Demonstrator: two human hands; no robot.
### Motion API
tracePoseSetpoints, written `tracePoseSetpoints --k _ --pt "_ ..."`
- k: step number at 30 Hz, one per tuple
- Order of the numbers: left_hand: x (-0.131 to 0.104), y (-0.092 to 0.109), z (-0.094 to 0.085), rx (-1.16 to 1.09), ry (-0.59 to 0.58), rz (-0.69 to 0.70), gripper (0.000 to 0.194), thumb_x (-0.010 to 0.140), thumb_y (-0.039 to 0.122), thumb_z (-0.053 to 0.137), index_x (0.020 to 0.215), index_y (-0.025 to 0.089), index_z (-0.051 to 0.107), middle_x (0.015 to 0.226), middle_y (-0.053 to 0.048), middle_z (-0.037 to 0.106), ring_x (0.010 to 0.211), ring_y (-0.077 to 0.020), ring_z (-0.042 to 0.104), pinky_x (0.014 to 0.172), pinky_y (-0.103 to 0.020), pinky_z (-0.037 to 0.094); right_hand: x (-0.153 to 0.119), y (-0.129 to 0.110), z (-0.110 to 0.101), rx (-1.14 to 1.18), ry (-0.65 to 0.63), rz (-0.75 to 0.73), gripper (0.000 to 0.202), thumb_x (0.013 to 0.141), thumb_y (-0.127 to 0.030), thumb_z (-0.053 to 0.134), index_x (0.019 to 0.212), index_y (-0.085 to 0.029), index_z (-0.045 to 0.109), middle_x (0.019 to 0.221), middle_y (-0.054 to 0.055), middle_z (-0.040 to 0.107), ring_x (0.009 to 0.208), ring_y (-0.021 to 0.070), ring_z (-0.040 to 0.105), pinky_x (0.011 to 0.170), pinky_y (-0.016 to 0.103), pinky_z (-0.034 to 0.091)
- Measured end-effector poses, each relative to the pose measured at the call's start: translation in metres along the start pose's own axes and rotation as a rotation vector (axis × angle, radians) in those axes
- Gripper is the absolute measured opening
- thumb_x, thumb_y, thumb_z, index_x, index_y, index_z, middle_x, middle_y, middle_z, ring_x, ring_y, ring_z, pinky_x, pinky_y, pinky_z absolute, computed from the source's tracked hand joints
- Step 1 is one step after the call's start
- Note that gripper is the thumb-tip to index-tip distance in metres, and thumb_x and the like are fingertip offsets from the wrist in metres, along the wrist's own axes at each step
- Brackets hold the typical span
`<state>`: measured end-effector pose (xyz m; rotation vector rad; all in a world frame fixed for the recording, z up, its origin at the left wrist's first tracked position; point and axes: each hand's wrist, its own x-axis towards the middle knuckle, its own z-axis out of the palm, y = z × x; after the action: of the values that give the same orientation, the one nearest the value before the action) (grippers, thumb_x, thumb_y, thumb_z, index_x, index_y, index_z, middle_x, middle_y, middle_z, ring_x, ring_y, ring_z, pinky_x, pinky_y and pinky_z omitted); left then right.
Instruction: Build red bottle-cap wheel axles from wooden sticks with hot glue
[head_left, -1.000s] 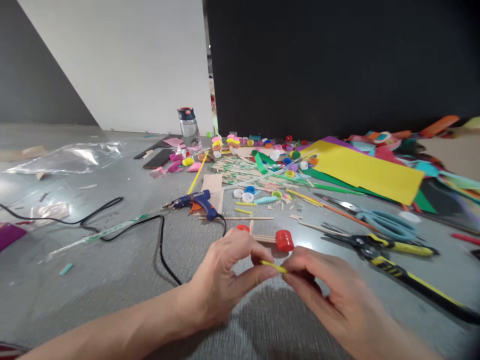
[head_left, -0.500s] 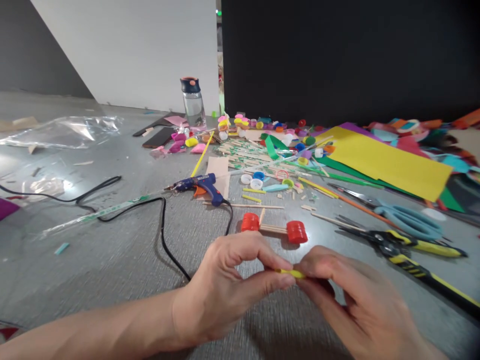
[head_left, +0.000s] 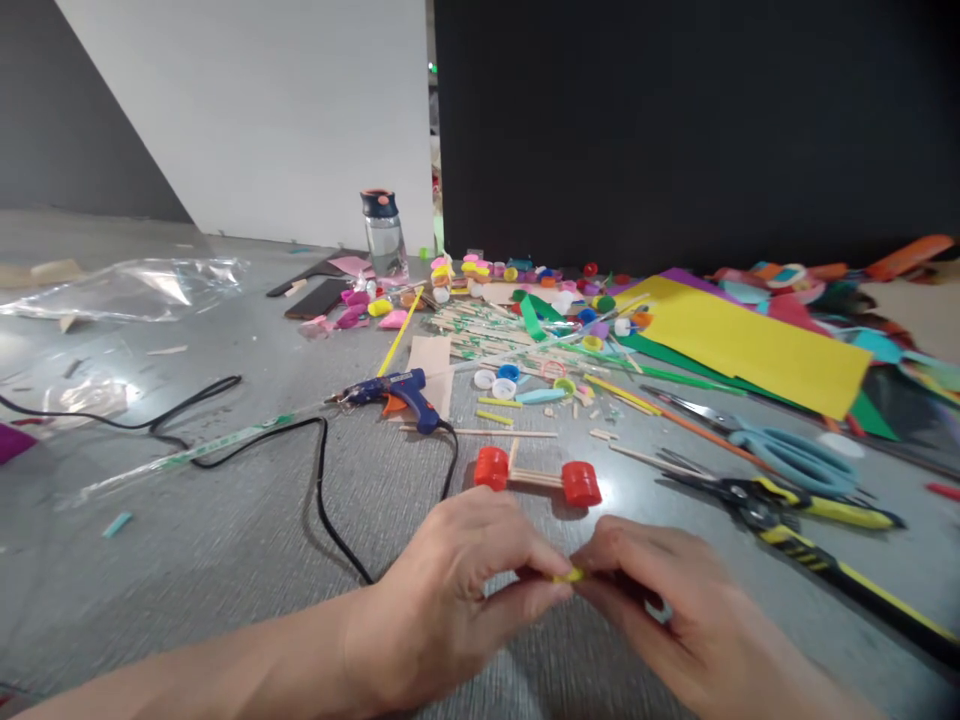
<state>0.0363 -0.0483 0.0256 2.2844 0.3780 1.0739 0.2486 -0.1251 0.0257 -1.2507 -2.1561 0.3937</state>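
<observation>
A short yellow straw piece (head_left: 568, 576) is pinched between my two hands, just above the table. My left hand (head_left: 457, 595) has thumb and fingertips closed on its left end. On the other end, my right hand (head_left: 667, 605) grips with bent fingers. Most of the piece is hidden by the fingertips. Just beyond my hands lies a small assembly of thin wooden sticks (head_left: 536, 480), with a red bottle-cap wheel (head_left: 491, 468) at the left and another red wheel (head_left: 581, 484) at the right.
A blue glue gun (head_left: 394, 393) lies left of centre, its black cord (head_left: 322, 480) running toward my left arm. Yellow-black pliers (head_left: 780, 520) and blue-handled scissors (head_left: 795, 460) lie at right. Behind are loose caps, sticks, a yellow sheet (head_left: 750, 345) and a water bottle (head_left: 384, 240).
My hands, still pinching the yellow straw piece, have drawn closer together, and less of it shows. The whole scene sits slightly lower and further left as the camera tilts.
</observation>
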Motion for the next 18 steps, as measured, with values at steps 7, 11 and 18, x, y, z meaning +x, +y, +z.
tracePoseSetpoints --k 7,11,18 --pt "-0.002 -0.005 0.000 0.107 -0.025 -0.035 0.007 0.095 0.021 0.068 0.090 0.016 0.069 0.073 0.000 0.069 0.068 -0.0128 0.062 0.067 -0.023 0.048 0.000 0.004 0.001 -0.088 0.029 -0.075 0.030 0.111 -0.028 0.035 0.092 -0.023 0.058 0.084 0.001 0.070 0.072 0.0154 0.069 0.062 0.027 0.053" --pt "-0.001 -0.001 0.000 -0.042 -0.075 -0.172 0.004 0.093 0.019 0.069 0.089 0.018 0.072 0.074 -0.001 0.072 0.066 -0.0127 0.063 0.066 -0.023 0.050 0.005 0.001 0.002 -0.024 0.019 -0.068 0.025 0.109 -0.024 0.038 0.098 -0.022 0.059 0.086 0.001 0.071 0.075 0.0158 0.070 0.065 0.027 0.055" --pt "0.000 0.001 0.006 -0.550 -0.068 -0.527 0.007 0.085 0.028 0.080 0.085 0.022 0.082 0.075 -0.004 0.077 0.068 -0.0150 0.067 0.068 -0.025 0.053 0.004 -0.003 0.012 0.119 0.019 -0.041 0.022 0.107 -0.022 0.043 0.091 -0.022 0.059 0.078 -0.002 0.068 0.065 0.0130 0.065 0.059 0.024 0.050"
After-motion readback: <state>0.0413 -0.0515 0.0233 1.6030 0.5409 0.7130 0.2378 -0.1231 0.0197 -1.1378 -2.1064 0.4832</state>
